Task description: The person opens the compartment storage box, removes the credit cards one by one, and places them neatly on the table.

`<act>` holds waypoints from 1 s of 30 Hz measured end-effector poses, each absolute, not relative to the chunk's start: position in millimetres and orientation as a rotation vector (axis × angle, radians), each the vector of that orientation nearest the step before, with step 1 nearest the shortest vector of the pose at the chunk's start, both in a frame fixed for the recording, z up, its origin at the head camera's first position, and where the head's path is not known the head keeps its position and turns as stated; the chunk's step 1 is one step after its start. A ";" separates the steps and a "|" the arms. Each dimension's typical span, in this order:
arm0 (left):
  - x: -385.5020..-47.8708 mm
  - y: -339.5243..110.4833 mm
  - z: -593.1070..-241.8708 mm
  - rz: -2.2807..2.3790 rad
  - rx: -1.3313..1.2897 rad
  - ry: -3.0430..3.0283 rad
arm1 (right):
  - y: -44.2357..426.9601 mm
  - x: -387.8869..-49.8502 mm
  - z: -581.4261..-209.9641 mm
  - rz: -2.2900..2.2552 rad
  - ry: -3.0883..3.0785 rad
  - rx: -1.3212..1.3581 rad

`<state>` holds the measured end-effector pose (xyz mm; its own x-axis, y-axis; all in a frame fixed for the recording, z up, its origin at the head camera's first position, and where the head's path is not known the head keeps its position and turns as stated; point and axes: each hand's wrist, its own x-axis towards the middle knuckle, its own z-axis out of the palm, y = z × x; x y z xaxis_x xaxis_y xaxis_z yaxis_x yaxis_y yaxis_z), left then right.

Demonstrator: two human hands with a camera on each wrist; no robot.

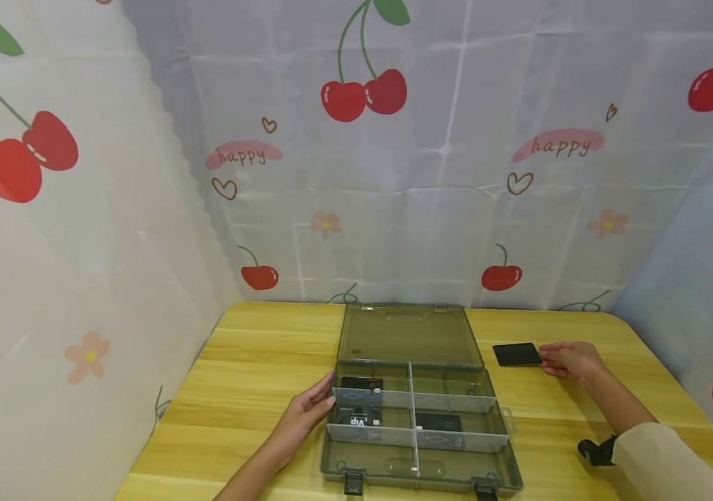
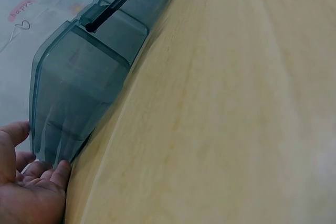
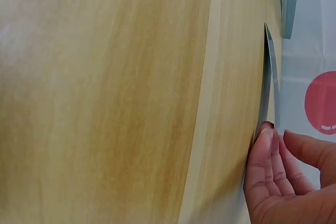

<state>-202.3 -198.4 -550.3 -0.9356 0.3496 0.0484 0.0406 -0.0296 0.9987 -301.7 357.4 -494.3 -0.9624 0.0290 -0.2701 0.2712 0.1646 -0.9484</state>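
Observation:
A clear grey divided plastic box (image 1: 369, 470) lies with its lid (image 1: 409, 337) folded back on the table. My left hand (image 1: 303, 414) rests against the box's left side; in the left wrist view, the fingers (image 2: 59, 174) touch one corner of the box. To the right of the lid, my right hand (image 1: 576, 360) pinches a black card (image 1: 516, 354) by its right edge. The right wrist view shows the card (image 3: 268, 77) edge-on, tilted near the tabletop. Inside the box, dark cards lie in the back left compartment (image 1: 361, 383), the middle left and the middle right (image 1: 438, 422).
The wooden table (image 1: 256, 355) meets a cherry-print curtain (image 1: 406, 229) at the back, with more curtain on both sides. Two dark latches (image 1: 353, 482) hang at the box's front. A black strap (image 1: 596, 452) shows by the right sleeve.

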 end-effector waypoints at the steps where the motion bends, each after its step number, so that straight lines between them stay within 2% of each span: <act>1: -202.8 -198.4 -549.8 2.066 0.419 2.023 | 357.0 -301.3 -493.8 -1.890 2.252 0.299; 30: -202.7 -198.2 -550.0 2.074 0.410 2.006 | 349.9 -289.6 -488.9 -1.896 2.293 0.260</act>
<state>-202.7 -198.2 -550.0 -0.9352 0.3516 0.0429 0.0312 -0.0389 0.9988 -289.6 349.9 -488.9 -0.9730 0.0353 -0.2279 0.2305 0.1838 -0.9556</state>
